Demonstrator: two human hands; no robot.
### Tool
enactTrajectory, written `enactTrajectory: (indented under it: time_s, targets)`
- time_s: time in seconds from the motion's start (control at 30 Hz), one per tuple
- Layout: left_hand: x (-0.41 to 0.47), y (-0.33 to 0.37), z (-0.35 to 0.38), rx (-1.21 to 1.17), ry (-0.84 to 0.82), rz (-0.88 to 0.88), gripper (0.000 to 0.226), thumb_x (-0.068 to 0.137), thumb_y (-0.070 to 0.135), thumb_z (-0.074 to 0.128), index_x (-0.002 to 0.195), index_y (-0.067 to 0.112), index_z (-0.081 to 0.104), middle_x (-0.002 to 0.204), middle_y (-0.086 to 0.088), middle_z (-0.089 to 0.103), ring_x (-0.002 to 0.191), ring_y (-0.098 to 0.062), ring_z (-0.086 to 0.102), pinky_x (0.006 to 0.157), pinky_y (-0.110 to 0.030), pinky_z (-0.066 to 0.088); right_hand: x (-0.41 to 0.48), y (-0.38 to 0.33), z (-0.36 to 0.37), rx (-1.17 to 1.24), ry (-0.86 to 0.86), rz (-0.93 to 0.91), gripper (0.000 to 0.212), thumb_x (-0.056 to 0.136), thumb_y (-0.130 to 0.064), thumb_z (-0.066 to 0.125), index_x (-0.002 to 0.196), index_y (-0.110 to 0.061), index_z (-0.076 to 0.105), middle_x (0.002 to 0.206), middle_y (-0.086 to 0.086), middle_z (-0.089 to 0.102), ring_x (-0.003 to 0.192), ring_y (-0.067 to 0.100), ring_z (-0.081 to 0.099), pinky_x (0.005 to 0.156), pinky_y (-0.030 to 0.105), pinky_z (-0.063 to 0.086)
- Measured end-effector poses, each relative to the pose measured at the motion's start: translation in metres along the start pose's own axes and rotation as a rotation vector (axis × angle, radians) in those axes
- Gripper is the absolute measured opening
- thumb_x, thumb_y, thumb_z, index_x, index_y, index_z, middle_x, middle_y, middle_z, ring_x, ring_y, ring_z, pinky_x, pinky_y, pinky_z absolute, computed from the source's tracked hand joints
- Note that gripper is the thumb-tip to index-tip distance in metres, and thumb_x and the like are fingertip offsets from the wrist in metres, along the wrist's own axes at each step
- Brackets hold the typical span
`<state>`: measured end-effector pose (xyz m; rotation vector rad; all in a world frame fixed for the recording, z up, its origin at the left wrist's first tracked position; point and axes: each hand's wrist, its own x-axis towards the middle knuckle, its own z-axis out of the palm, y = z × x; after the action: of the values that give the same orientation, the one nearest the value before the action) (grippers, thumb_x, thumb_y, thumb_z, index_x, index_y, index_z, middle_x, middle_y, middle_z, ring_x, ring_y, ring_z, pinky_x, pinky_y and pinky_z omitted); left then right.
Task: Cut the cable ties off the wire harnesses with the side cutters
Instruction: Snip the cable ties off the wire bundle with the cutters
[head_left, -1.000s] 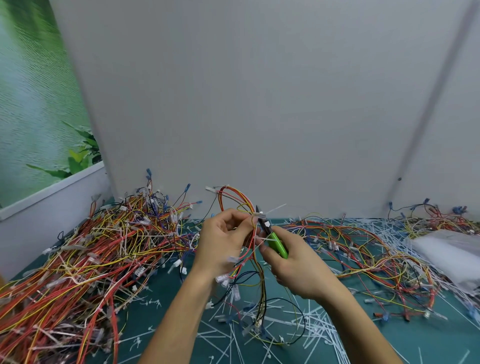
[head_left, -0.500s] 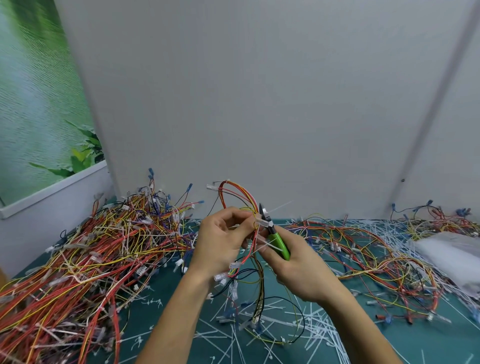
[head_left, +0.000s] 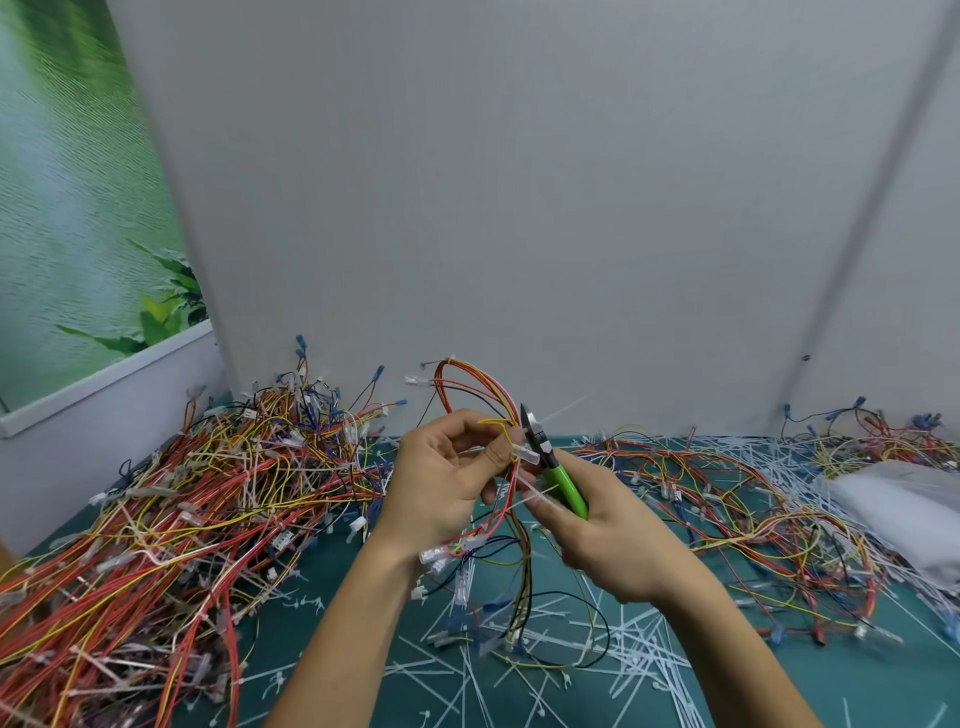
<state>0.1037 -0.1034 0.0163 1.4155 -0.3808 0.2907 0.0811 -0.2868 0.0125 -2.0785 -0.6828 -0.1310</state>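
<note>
Gripping is done in mid-air above the green mat (head_left: 363, 623). The wire harness (head_left: 470, 379) is pinched in the left hand (head_left: 441, 478) between thumb and curled fingers, with its loop standing above the hand and its connector ends hanging below. The side cutters (head_left: 558, 475) are grasped in the right hand (head_left: 608, 540) by the green handles, with the tip pointing up against the wires just beside the left thumb. A white cable tie (head_left: 535, 493) is seen between the two hands. Whether the blades are closed on a tie cannot be told. The harness is judged light and limp, so it is best held close beside the tie to keep the bundle taut. The wire insulation is judged easily nicked, so only the stiff strap is to be admitted between the blades.
</note>
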Motion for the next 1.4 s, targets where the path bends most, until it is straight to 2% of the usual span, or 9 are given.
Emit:
enactTrajectory:
  time_s: [0.1,0.2,0.4,0.67,0.83,0.93,1.13,1.27,1.4]
  targets:
    - [0.001,-0.003,0.001,0.006,0.012,0.005,0.025,0.08,0.022,0.078,0.095,0.003,0.072,0.084,-0.02,0.074,0.06,-0.049,0.059,0.045,-0.026,0.047,-0.002,-0.004,-0.006,0.031,-0.014,0.008,0.011,0.107,-0.032,0.055,0.097,-0.032,0.059,0.066,-0.02,0.051,0.058,0.002,0.043,0.061,0.022,0.041]
    - [0.0,-0.001,0.004,0.012,0.01,0.006,0.028,0.078,0.025,0.079,0.095,0.003,0.073,0.083,-0.016,0.075,0.055,-0.029,0.061,0.047,-0.027,0.05,-0.004,-0.012,-0.008,0.086,-0.023,0.037,0.016,0.098,-0.042,0.052,0.082,-0.039,0.054,0.061,-0.012,0.046,0.053,0.011,0.041,0.048,0.023,0.042]
    - [-0.002,0.001,0.008,-0.068,0.013,-0.059,0.018,0.078,0.018,0.078,0.093,0.009,0.074,0.087,-0.012,0.078,0.076,-0.025,0.076,0.068,-0.031,0.062,-0.003,-0.01,-0.001,0.222,-0.062,0.146,0.01,0.093,-0.042,0.054,0.094,-0.033,0.056,0.067,-0.003,0.046,0.06,0.022,0.047,0.058,0.046,0.047]
    - [-0.001,0.004,0.009,-0.092,0.021,-0.08,0.024,0.074,0.019,0.078,0.093,0.005,0.072,0.087,-0.014,0.078,0.077,-0.025,0.076,0.069,-0.03,0.062,-0.002,-0.007,-0.001,0.253,-0.048,0.152,0.02,0.101,-0.025,0.047,0.082,-0.031,0.05,0.062,-0.01,0.044,0.055,0.017,0.038,0.048,0.033,0.039]
    - [-0.003,0.005,0.009,-0.077,0.016,-0.059,0.018,0.077,0.021,0.079,0.091,0.01,0.074,0.085,-0.013,0.078,0.075,-0.027,0.077,0.067,-0.028,0.061,-0.002,-0.009,0.0,0.218,-0.048,0.13,0.004,0.089,-0.044,0.053,0.089,-0.041,0.057,0.062,-0.008,0.05,0.055,0.019,0.05,0.053,0.047,0.048]
    - [-0.002,0.005,0.008,-0.032,0.023,-0.035,0.008,0.077,0.023,0.079,0.083,0.02,0.075,0.082,-0.01,0.078,0.073,-0.025,0.076,0.067,-0.03,0.062,-0.002,-0.008,0.003,0.182,-0.048,0.131,0.01,0.088,-0.054,0.053,0.086,-0.045,0.055,0.064,-0.006,0.054,0.055,0.018,0.057,0.057,0.055,0.054]
    - [-0.004,0.008,0.006,0.043,0.027,-0.023,0.01,0.077,0.027,0.079,0.083,0.021,0.075,0.08,-0.01,0.077,0.07,-0.026,0.072,0.066,-0.041,0.059,-0.001,-0.008,0.002,0.273,-0.041,0.134,0.027,0.101,-0.051,0.052,0.078,-0.038,0.051,0.063,-0.006,0.042,0.056,0.02,0.034,0.053,0.041,0.036]
    - [-0.004,0.008,0.006,0.077,0.012,0.001,0.013,0.081,0.025,0.078,0.088,0.015,0.074,0.082,-0.007,0.077,0.074,-0.025,0.074,0.068,-0.038,0.061,-0.001,-0.01,0.004,0.243,-0.042,0.096,0.026,0.104,-0.036,0.053,0.08,-0.045,0.055,0.063,-0.008,0.047,0.055,0.023,0.046,0.053,0.046,0.048]
    - [-0.004,0.008,0.003,0.119,-0.012,0.023,0.007,0.086,0.015,0.076,0.091,0.011,0.073,0.082,-0.003,0.077,0.073,-0.017,0.076,0.066,-0.025,0.06,-0.001,-0.009,0.006,0.144,-0.049,0.063,0.025,0.096,-0.036,0.058,0.087,-0.059,0.054,0.067,-0.013,0.061,0.06,0.011,0.062,0.059,0.025,0.055]
